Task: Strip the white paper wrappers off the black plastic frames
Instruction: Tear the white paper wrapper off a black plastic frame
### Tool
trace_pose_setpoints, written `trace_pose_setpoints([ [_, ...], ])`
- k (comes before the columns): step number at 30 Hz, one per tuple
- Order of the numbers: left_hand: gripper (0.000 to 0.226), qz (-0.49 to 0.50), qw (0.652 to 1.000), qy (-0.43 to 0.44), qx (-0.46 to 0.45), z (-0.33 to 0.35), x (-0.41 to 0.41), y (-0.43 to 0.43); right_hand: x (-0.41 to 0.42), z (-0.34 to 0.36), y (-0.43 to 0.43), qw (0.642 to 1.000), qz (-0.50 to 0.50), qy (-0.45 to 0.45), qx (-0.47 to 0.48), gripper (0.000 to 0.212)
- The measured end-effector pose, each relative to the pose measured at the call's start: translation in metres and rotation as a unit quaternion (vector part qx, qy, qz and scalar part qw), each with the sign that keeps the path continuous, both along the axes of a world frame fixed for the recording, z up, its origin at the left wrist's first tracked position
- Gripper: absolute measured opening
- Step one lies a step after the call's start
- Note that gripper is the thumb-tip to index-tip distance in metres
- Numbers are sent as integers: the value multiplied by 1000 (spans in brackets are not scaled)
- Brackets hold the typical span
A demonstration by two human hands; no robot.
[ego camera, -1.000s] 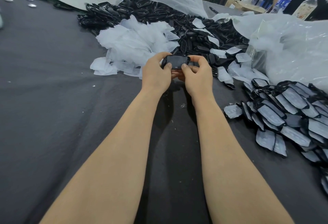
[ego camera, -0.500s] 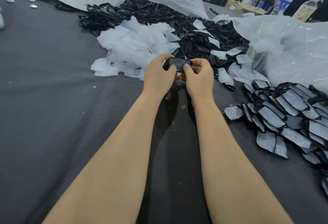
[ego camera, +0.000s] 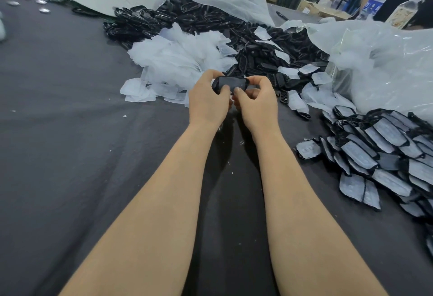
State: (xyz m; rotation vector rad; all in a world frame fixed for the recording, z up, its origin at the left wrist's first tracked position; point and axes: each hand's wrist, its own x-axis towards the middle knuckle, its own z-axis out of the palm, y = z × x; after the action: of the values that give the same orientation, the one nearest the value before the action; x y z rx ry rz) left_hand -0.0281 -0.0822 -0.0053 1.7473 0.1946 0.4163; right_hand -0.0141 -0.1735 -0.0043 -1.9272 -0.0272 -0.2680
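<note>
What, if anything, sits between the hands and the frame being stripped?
Nothing visible. The left hand and right hand both grip the frame directly, thumbs pressed on its near face, just in front of the wrapper pile.

Left of the fingers (ego camera: 238, 89) and back toward the wrists the dark desk (ego camera: 70, 136) is open; just beyond them stripped wrappers (ego camera: 178, 61) and black frames (ego camera: 255, 56) pile up, and wrapped frames (ego camera: 386, 148) crowd the right side
</note>
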Motion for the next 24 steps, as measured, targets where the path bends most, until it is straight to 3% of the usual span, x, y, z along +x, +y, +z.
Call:
trace_pose_setpoints([
  [10, 29, -33, 999, 24, -26, -2, 5, 2, 1, 0, 0, 999, -22, 16, 30, 15],
  [24, 21, -10, 1000, 3, 14, 1, 0, 0, 0, 2, 1, 999, -39, 1, 3, 13],
])
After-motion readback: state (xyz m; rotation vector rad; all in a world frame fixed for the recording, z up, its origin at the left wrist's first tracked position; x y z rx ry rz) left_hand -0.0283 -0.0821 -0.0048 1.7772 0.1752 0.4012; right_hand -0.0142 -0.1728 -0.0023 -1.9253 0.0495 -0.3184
